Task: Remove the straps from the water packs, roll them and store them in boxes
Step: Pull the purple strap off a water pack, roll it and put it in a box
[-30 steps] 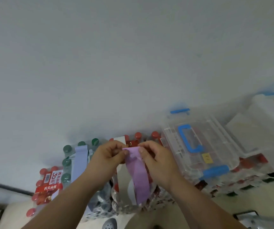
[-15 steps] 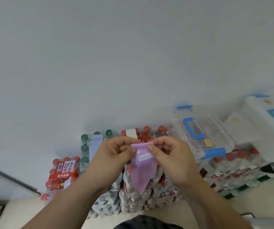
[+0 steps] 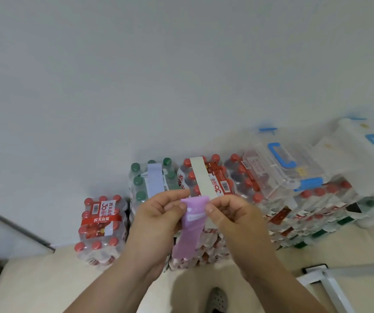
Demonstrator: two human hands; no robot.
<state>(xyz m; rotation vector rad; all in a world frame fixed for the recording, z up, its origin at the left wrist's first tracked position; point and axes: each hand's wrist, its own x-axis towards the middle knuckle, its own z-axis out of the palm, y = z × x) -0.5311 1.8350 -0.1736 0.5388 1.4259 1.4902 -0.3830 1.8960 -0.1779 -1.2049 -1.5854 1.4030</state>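
Observation:
A purple strap (image 3: 190, 227) hangs between my hands in front of the water packs. My left hand (image 3: 156, 220) pinches its top left edge, and my right hand (image 3: 233, 218) pinches the top right edge. The strap's upper end is folded over, and its tail dangles down. Behind it a red-capped water pack (image 3: 206, 177) carries a cream strap (image 3: 201, 177). To its left, a green-capped pack (image 3: 149, 179) bears a pale blue strap (image 3: 155, 180). A clear storage box with blue handle (image 3: 283, 168) rests on packs at the right.
A lower red-capped pack (image 3: 101, 227) stands on the floor at the left. More stacked packs (image 3: 312, 213) fill the right side under a second clear box (image 3: 368, 150). A white wall rises behind. My shoe (image 3: 218, 300) shows on the beige floor; a metal frame (image 3: 330, 288) is lower right.
The view has tilted down and back, so packs sit higher in frame. Both hands keep their pinch on the purple strap, and its hanging tail has become shorter as the top folded over.

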